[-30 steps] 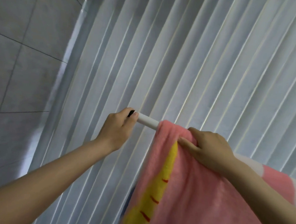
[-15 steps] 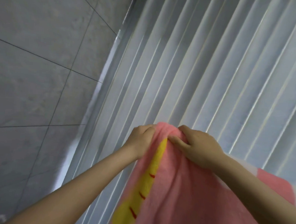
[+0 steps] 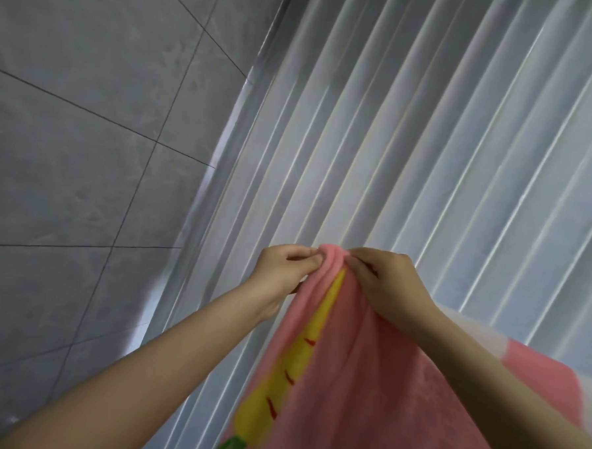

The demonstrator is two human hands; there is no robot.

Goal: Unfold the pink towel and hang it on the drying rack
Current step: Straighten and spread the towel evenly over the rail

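Both hands pinch the bunched top edge of a towel, raised in front of window blinds.

The left hand (image 3: 287,265) and right hand (image 3: 385,285) are each closed on the soft pink terry towel (image 3: 365,382), fingertips nearly meeting at its peak. The cloth, printed with a yellow carrot, hangs down toward the near right. Behind stand white vertical blinds (image 3: 429,145); a grey tiled wall (image 3: 87,127) fills the left.

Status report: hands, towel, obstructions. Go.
Left hand and right hand both pinching pink towel at its bunched top edge. Rack bar hidden under cloth. Nothing obstructing.
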